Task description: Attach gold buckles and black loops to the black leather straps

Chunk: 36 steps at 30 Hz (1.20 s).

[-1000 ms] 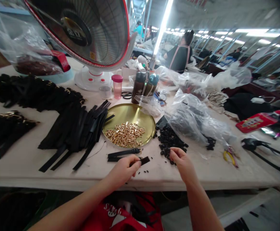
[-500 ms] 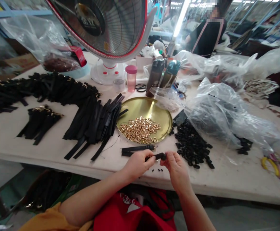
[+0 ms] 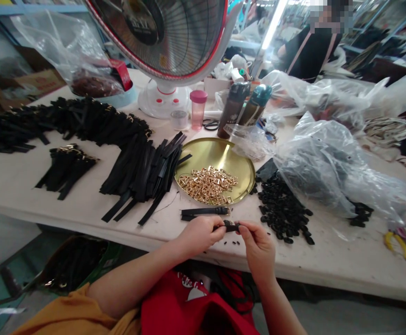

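head: left hand (image 3: 203, 234), right hand (image 3: 260, 247) pinch strap (image 3: 231, 228)

On my table (image 3: 79, 209), buckles (image 3: 208, 186) lie in a tray (image 3: 208, 151), a strap heap (image 3: 133, 167) to its left, small pieces (image 3: 282, 204) to its right beside a bag (image 3: 328, 163). Behind the tray stand a cup (image 3: 197, 115) and bottles (image 3: 236, 109), a fan (image 3: 168, 42) to their left. Between tray and my fingers (image 3: 247, 231) lie straps (image 3: 204, 211); pliers (image 3: 400, 244) lie far right.

Held strap (image 3: 231, 227) black, buckles (image 3: 209, 184) rosy gold, tray (image 3: 206, 151) brassy yellow. Small heaped pieces (image 3: 280, 204) black. Lap cloth (image 3: 185, 316) red, printed white; sleeve (image 3: 80, 312) mustard. Fan (image 3: 182, 39) rimmed red, cup lid (image 3: 198, 96) pink.
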Motion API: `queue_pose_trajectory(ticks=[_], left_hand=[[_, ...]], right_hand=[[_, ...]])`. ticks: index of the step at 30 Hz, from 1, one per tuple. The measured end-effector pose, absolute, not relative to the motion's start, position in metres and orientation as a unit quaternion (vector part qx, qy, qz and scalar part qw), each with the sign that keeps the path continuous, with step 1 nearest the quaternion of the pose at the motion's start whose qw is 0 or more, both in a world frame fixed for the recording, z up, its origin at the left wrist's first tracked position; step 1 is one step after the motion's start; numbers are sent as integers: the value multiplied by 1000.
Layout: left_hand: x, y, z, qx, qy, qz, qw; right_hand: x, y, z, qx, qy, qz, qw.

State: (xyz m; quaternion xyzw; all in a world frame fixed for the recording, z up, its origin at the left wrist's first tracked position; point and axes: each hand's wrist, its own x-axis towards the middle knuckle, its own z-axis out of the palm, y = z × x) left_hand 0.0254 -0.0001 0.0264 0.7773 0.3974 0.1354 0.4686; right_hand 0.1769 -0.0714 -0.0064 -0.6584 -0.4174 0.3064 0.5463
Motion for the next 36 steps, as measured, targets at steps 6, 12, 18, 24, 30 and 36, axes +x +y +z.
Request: queue_pose_trajectory(ticks=[6,12,18,24,30,36], left_hand=[[26,-10,24,716,428,163,526],[22,-11,30,766,423,156,458],[18,-7,33,797,421,115,417],[26,-6,27,773,402,155,466],[19,-9,20,736,372,155,544],[14,-8,24,696,391,159,581]], right_hand=[[166,-67,-10,-615,-252,438,605],[167,-68,-16,-614,-256,461,588],[167,-72,-14,-657,-355,386,542],[164,-65,-19,-595,-306,485,563],[159,-66,-26,-593,-264,516,559],[149,-71,-14,-575,-267,539,555]])
